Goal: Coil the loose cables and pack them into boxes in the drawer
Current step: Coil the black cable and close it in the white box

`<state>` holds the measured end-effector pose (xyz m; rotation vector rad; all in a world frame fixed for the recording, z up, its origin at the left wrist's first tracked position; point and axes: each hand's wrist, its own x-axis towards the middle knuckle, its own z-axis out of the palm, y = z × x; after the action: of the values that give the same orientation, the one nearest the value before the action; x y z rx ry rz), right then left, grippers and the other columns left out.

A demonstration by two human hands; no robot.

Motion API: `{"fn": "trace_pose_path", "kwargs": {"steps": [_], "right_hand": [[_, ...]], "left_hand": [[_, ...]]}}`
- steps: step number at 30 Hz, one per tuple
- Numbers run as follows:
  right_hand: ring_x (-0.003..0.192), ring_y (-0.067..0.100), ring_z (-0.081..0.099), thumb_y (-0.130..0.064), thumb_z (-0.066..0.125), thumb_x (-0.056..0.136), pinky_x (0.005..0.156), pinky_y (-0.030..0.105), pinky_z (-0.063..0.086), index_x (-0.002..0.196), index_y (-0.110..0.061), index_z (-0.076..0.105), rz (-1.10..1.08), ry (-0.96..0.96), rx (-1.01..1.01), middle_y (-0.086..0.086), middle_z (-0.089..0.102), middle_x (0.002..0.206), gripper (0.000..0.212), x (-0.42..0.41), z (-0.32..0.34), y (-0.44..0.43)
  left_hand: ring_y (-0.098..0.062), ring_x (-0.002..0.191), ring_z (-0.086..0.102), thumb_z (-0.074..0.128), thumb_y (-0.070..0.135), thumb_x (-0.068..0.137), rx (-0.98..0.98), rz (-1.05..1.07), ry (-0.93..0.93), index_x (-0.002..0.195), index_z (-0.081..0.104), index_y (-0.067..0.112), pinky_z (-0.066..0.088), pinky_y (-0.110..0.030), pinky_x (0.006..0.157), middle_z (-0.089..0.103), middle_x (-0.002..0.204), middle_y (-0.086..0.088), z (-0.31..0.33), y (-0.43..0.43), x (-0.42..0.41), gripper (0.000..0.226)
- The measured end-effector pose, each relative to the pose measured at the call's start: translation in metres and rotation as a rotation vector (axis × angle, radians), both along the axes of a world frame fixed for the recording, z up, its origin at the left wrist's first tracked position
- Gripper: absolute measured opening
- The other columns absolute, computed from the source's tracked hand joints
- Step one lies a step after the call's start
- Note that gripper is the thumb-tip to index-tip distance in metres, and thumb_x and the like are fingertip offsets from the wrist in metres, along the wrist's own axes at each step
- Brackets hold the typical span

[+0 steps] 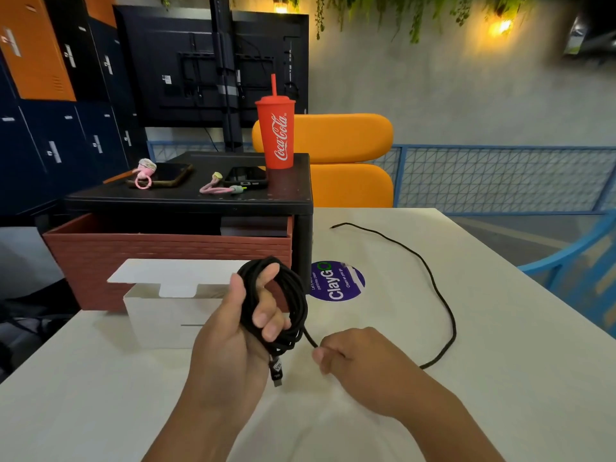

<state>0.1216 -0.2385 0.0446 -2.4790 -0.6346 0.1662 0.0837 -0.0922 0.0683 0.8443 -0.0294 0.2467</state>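
A white box (160, 315) stands on the table (500, 378) with its flap raised; what is inside cannot be seen. Just behind it, a reddish drawer (166, 248) is pulled out of a black stand (186, 198), and its interior is too dark to read. The black cable (446, 308) is mostly wound into a coil (296, 305) held upright above the table, its plug (276, 371) hanging downward. The loose tail sweeps out to the right across the table and curves back towards the stand. The left hand (226, 345) grips the coil, fingers (266, 315) curled through its loop and thumb raised beside it. The right hand (363, 358) pinches the tail just beside the coil, its other fingers folded in.
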Motion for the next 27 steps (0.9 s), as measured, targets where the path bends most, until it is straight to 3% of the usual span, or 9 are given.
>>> {"fn": "trace_pose_path", "kwargs": {"steps": [5,9,12,14,18,21,23,25,27], "right_hand": [[0.059,0.013,0.041,-0.034,0.043,0.095,0.053,0.024,0.030,0.061,-0.018,0.043,0.097,-0.031,-0.109,-0.003,0.043,0.061,0.037,-0.012,0.011,0.004],[0.063,0.015,0.043,-0.028,0.045,0.093,0.056,0.025,0.034,0.077,-0.015,0.055,0.218,-0.106,-0.154,-0.004,0.048,0.066,0.023,-0.023,0.017,0.009],[0.065,0.015,0.045,-0.025,0.047,0.091,0.057,0.025,0.037,0.097,-0.015,0.066,0.276,-0.100,-0.164,-0.003,0.049,0.068,0.022,-0.029,0.023,0.008],[0.058,0.010,0.041,-0.025,0.048,0.092,0.055,0.023,0.035,0.086,-0.016,0.066,0.315,-0.076,-0.136,-0.003,0.047,0.062,0.021,-0.032,0.029,0.006],[0.052,0.011,0.042,-0.026,0.053,0.089,0.048,0.021,0.027,0.050,-0.020,0.038,0.323,-0.137,-0.046,-0.006,0.044,0.051,0.042,-0.034,0.036,0.003],[0.051,0.009,0.046,-0.023,0.066,0.082,0.050,0.019,0.032,0.058,-0.018,0.056,0.246,-0.174,0.162,-0.011,0.047,0.046,0.027,-0.031,0.036,-0.001],[0.051,0.003,0.055,-0.018,0.074,0.077,0.055,0.016,0.041,0.063,-0.016,0.065,0.173,-0.129,0.379,-0.016,0.058,0.050,0.017,-0.029,0.037,-0.004],[0.055,0.004,0.060,-0.019,0.080,0.069,0.059,0.020,0.047,0.061,-0.019,0.064,0.096,-0.145,0.542,-0.013,0.063,0.054,0.018,-0.026,0.036,-0.006],[0.049,0.005,0.049,-0.031,0.084,0.060,0.052,0.017,0.039,0.064,-0.023,0.059,-0.027,-0.240,0.604,-0.013,0.053,0.047,0.026,-0.022,0.033,-0.007]], "left_hand": [[-0.006,0.047,0.036,0.048,0.047,0.085,0.430,0.136,-0.003,0.100,0.061,0.019,0.034,-0.021,0.062,0.039,0.052,0.006,-0.009,-0.008,0.001,0.034],[-0.004,0.051,0.039,0.037,0.053,0.076,0.758,0.241,-0.047,0.069,0.045,0.018,0.035,-0.008,0.052,0.041,0.053,0.010,-0.021,-0.014,0.000,0.037],[-0.004,0.059,0.044,0.037,0.048,0.082,0.831,0.293,-0.045,0.080,0.050,0.013,0.036,-0.011,0.059,0.045,0.056,0.014,-0.028,-0.012,0.004,0.038],[-0.006,0.063,0.046,0.039,0.037,0.091,0.887,0.314,-0.052,0.091,0.053,0.005,0.036,-0.015,0.063,0.046,0.059,0.014,-0.031,-0.010,0.007,0.035],[0.006,0.061,0.052,0.041,0.029,0.094,0.929,0.210,-0.091,0.084,0.051,0.021,0.038,-0.005,0.057,0.056,0.056,0.023,-0.029,-0.012,0.003,0.016],[-0.008,0.070,0.060,0.043,0.048,0.090,0.889,0.046,-0.095,0.087,0.064,0.024,0.047,-0.018,0.067,0.066,0.073,0.006,-0.031,-0.013,0.003,0.032],[-0.014,0.059,0.053,0.040,0.051,0.082,0.833,-0.048,-0.059,0.072,0.063,0.022,0.044,-0.022,0.059,0.058,0.063,-0.005,-0.029,-0.014,0.001,0.038],[-0.011,0.049,0.042,0.035,0.052,0.081,0.814,-0.103,-0.043,0.051,0.051,0.021,0.037,-0.019,0.051,0.044,0.049,-0.002,-0.023,-0.016,-0.003,0.046],[-0.011,0.043,0.036,0.032,0.059,0.081,0.832,-0.157,-0.038,0.043,0.046,0.021,0.035,-0.017,0.048,0.038,0.042,0.001,-0.018,-0.017,-0.006,0.055]]}}
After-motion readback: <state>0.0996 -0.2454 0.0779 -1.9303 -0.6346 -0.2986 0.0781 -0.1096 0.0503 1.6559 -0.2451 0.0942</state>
